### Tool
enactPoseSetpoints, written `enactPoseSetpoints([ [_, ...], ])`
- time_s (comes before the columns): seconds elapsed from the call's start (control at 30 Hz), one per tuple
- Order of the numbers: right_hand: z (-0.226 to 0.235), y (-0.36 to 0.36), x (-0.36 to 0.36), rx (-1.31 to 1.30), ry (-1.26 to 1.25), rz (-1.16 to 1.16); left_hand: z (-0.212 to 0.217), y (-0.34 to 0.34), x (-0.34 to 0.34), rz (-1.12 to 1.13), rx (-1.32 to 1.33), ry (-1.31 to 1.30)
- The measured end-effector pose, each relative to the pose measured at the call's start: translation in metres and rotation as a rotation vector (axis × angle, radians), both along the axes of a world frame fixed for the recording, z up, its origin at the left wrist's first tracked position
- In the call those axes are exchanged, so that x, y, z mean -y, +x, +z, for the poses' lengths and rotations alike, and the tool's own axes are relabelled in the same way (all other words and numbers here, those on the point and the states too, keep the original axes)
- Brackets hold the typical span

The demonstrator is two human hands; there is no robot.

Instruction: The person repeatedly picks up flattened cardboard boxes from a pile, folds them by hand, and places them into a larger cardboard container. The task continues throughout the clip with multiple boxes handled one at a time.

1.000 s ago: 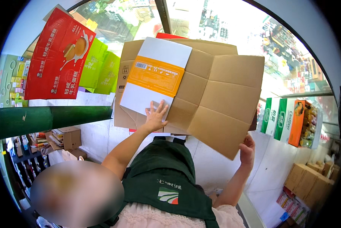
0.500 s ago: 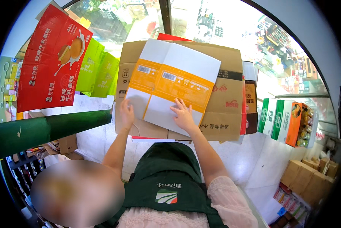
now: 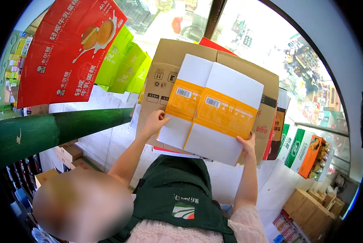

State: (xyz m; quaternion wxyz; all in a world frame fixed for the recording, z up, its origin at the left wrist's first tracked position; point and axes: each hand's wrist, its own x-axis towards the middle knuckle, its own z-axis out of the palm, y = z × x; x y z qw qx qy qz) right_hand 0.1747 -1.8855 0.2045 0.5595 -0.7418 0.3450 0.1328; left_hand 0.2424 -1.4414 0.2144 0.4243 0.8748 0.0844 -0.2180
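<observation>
A flattened white carton with an orange printed band lies slightly tilted over a larger flattened brown cardboard box. My left hand is closed at the white carton's left edge, fingers curled and thumb on the rim. At its lower right edge my right hand grips with the thumb on top and the other fingers mostly hidden. Parts of red and dark brown cardboard stick out from beneath the brown sheet.
A thick green post crosses from the left. Behind it stand a big red carton and lime-green boxes. Green-and-white packs are at right, above stacked brown boxes. Glass panes border the far side.
My right hand has gone from lying on the carton's face to gripping its lower right edge. My left fingers have curled at the left edge. The carton sits lower on the brown sheet. The view has tilted.
</observation>
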Motion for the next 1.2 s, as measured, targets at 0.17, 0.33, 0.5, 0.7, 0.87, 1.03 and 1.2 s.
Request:
enactPoseSetpoints([
  [0.17, 0.044, -0.019, -0.011, 0.092, 0.329, -0.164, -0.024, -0.006, -0.061, 0.199, 0.456, 0.4],
  [0.33, 0.061, -0.047, 0.03, 0.147, 0.228, -0.226, -0.024, 0.005, -0.077, 0.395, -0.042, -0.233],
  [0.5, 0.098, -0.047, 0.049, 0.164, 0.146, -0.23, 0.027, 0.015, -0.072, 0.396, -0.226, -0.699],
  [0.7, 0.122, -0.061, 0.119, 0.151, -0.01, -0.229, 0.112, 0.014, -0.078, 0.185, -0.206, -0.672],
  [0.87, 0.151, -0.061, 0.161, 0.155, -0.235, -0.151, 0.188, 0.01, -0.053, 0.222, -0.059, -0.65],
  [1.03, 0.148, -0.052, 0.149, 0.257, -0.251, -0.069, 0.229, -0.005, 0.037, -0.105, 0.328, -0.727],
  [1.2, 0.152, -0.041, 0.113, 0.259, -0.409, 0.048, 0.18, -0.037, 0.205, -0.48, 0.524, -0.405],
])
